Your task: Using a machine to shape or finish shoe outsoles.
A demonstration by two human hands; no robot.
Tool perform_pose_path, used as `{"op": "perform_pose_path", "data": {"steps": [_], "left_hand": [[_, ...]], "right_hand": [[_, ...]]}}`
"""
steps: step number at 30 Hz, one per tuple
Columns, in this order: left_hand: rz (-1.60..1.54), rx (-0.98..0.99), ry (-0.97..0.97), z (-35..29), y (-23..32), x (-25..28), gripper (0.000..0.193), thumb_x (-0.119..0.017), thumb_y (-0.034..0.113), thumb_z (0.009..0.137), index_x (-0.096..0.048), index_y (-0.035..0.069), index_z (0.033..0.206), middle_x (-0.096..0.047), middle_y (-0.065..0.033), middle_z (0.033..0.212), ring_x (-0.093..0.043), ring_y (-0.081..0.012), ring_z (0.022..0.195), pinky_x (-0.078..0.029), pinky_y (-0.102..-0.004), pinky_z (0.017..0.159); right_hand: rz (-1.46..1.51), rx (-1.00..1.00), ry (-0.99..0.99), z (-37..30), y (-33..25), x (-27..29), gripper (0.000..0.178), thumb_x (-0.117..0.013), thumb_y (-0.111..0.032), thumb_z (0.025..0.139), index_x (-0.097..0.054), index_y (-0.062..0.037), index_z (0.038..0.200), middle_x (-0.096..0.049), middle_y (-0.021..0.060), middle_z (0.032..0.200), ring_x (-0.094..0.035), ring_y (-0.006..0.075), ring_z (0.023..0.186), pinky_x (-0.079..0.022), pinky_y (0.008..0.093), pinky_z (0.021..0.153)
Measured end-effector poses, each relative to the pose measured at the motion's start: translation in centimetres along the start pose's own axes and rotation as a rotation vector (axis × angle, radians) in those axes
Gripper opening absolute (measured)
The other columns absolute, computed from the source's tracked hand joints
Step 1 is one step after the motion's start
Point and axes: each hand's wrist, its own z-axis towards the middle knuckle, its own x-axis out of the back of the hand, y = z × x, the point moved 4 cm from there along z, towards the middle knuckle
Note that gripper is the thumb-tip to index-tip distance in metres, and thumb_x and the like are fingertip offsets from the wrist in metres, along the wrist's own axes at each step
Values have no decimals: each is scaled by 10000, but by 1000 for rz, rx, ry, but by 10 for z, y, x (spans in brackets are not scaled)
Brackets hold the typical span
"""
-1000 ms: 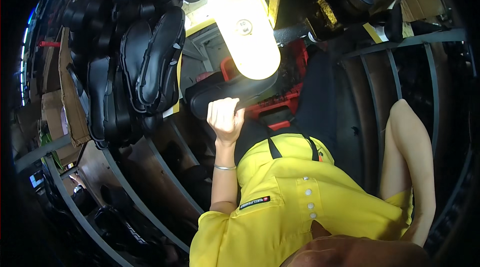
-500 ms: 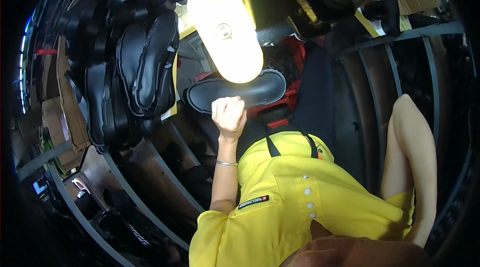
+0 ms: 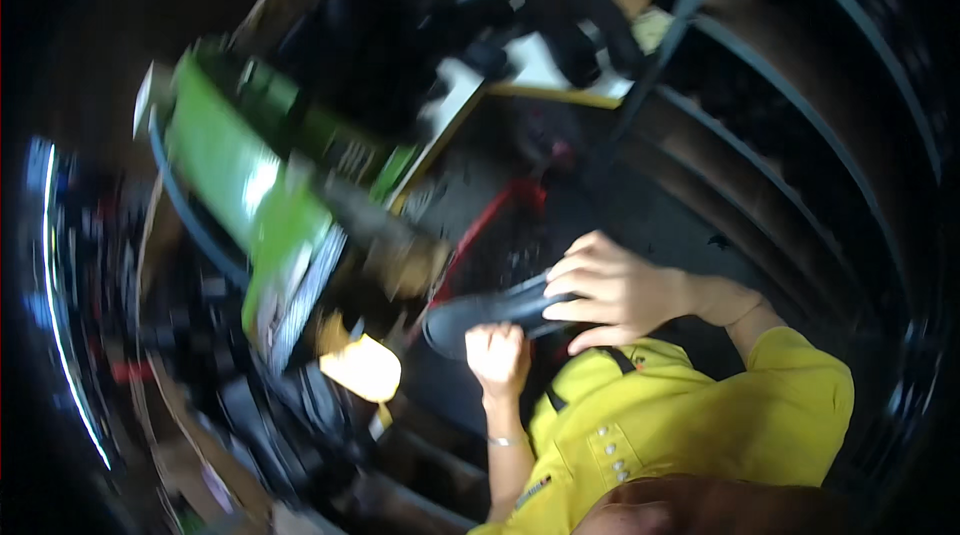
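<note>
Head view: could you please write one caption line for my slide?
Left hand gripping a black shoe sole, right hand spread at one end, green machine to the left.

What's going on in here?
A person in a yellow shirt is handling a black shoe sole. The left hand grips its edge nearest the body, while the right hand has its fingers spread over the other end. A green machine and a lit lamp are off to the left, somewhat blurred.
</note>
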Motion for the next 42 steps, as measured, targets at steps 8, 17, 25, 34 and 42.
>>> {"op": "perform_pose_path", "data": {"steps": [8,17,25,34,42], "left_hand": [[-25,-227,-9,77,34,-40,326,-715,41,590,-621,88,899,-641,-41,873,-580,-228,775,-441,-405,762],[-718,156,94,54,2,-54,323,-762,-32,654,-585,64,906,-651,-116,892,-619,-262,842,-493,-399,841],[-1028,617,431,13,-7,5,741,-818,331,747,-407,6,1271,-512,-158,1208,-492,-273,1189,-397,-442,1037],[-1261,545,669,1,-29,21,605,-850,320,733,-425,66,1080,-473,-50,1001,-498,-185,967,-447,-362,866],[-1353,661,667,15,-32,-7,752,-845,324,741,-423,37,1294,-543,-92,1188,-554,-235,1111,-474,-387,966]], "right_hand": [[-9,-208,515,-86,34,-1,179,-791,-189,734,-661,-69,756,-643,40,849,-601,233,924,-437,453,899],[742,-212,373,-51,55,-22,1078,-912,-294,629,-278,21,1442,-537,135,1260,-496,248,1237,-376,402,1060],[471,-211,72,15,39,-98,683,-781,-105,710,-450,-28,1303,-576,155,1103,-569,350,1049,-440,440,942],[-15,-449,-11,-21,98,-55,478,-875,-281,553,-630,-120,930,-622,34,990,-533,253,1068,-341,403,914],[1154,-762,544,-75,151,-50,437,-801,-98,759,-545,-44,1109,-633,21,951,-610,97,732,-497,217,612]]}}
